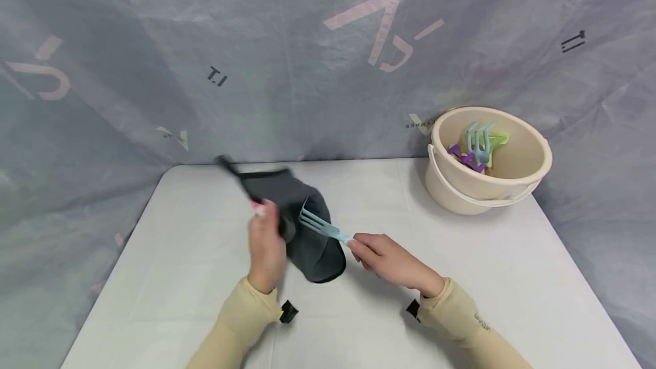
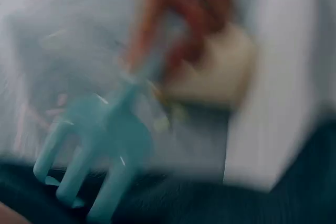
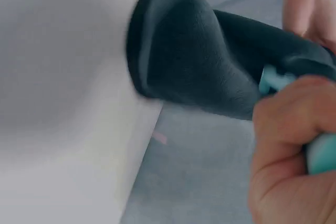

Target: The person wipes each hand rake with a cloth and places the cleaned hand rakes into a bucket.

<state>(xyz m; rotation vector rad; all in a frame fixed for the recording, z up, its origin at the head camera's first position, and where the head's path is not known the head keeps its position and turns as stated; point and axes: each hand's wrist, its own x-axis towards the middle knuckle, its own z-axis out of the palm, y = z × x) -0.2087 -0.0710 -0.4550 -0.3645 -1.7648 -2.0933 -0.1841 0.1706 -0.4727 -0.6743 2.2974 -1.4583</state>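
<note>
My left hand (image 1: 266, 249) grips a dark grey cloth (image 1: 320, 258) with black edging, lifted over the white table. A small pink and white patch shows beside the left fingertips; what it is I cannot tell. In my right hand (image 1: 386, 258) is the handle of a light blue toy hand rake (image 1: 320, 225), its prongs pointing left against or just in front of the cloth. The left wrist view shows the rake (image 2: 105, 135) close up, its tines above a dark fold. Seen from the right wrist, the cloth (image 3: 189, 51) hangs partly folded, and the fingers hide most of the rake.
A cream bucket (image 1: 435, 187) with a handle stands at the table's back right. Inside lie another blue toy rake (image 1: 480, 152), a green toy piece (image 1: 497, 140) and purple pieces (image 1: 467, 158). A grey printed sheet (image 1: 287, 61) hangs behind the white table (image 1: 179, 278).
</note>
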